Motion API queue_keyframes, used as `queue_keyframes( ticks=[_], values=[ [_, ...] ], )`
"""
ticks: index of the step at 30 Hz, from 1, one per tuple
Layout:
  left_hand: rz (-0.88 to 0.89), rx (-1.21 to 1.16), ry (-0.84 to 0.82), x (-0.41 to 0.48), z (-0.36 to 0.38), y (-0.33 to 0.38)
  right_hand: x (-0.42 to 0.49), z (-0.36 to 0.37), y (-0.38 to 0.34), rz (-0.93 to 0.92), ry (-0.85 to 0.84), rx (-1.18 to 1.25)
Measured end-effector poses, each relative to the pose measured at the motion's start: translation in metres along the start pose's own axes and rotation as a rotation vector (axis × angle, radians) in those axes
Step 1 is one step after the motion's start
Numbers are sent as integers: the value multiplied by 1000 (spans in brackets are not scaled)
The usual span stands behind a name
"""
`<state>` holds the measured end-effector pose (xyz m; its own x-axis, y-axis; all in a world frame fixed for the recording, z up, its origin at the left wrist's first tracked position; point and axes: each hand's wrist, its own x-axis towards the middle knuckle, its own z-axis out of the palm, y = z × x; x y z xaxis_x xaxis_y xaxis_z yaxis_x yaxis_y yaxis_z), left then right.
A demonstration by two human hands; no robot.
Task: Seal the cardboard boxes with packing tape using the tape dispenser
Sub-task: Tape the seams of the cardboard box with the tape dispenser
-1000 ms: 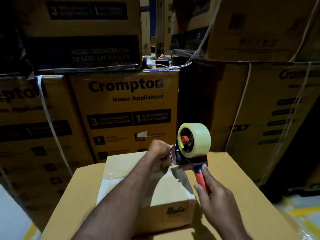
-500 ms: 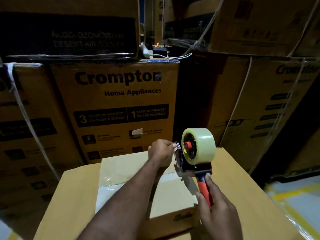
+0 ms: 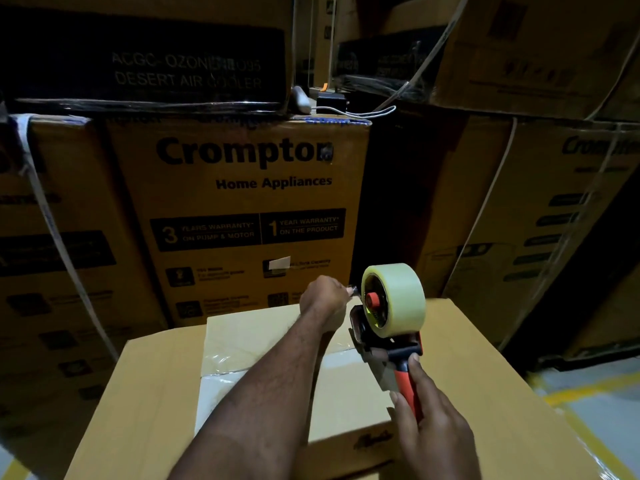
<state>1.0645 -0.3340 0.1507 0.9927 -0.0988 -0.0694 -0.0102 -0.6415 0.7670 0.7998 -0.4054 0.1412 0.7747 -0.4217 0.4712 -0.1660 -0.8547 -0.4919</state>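
stacked cartons (image 3: 69, 271): far left of the frame, in dim light, with a white strap (image 3: 45, 216) running slantwise down their face
air cooler carton (image 3: 145, 57): upper left, dark panel printed "desert air cooler", resting on the stack below it
crompton carton (image 3: 249, 209): centre back, marked "home appliances" with two warranty panels; on its top edge sits a black device (image 3: 330, 100) with a white cable (image 3: 367, 114)
large plain box (image 3: 145, 393): fills the lower frame from left to right
small cardboard box (image 3: 263, 344): sits on top of the large plain box, lower centre, flaps down, with a clear tape strip (image 3: 225, 362) shining across its top
left hand (image 3: 323, 299): reaches in from the bottom centre over the small cardboard box, fingers curled, pinching the loose tape end (image 3: 353, 291) just left of the roll
tape dispenser (image 3: 384, 337): right of centre, held upright over the small cardboard box's right part, pale tape roll (image 3: 398, 296) uppermost, red handle (image 3: 407, 382) pointing down toward the camera; whether its blade touches the box cannot be told
right hand (image 3: 433, 424): lower right of centre, fingers wrapped round the red handle
strapped cartons (image 3: 554, 220): right side, stacked, in shadow
floor (image 3: 606, 417): lower right corner, grey with a yellow line (image 3: 588, 393)
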Motion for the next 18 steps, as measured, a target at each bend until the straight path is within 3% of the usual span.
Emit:
queue_keyframes(
  ticks=[10,18],
  values=[
    [-63,68,-33,13,-1,2,5,4,-5,6,-1,7],
    [-75,163,-17,15,0,3,11,-4,-17,58,-94,41]
  ],
)
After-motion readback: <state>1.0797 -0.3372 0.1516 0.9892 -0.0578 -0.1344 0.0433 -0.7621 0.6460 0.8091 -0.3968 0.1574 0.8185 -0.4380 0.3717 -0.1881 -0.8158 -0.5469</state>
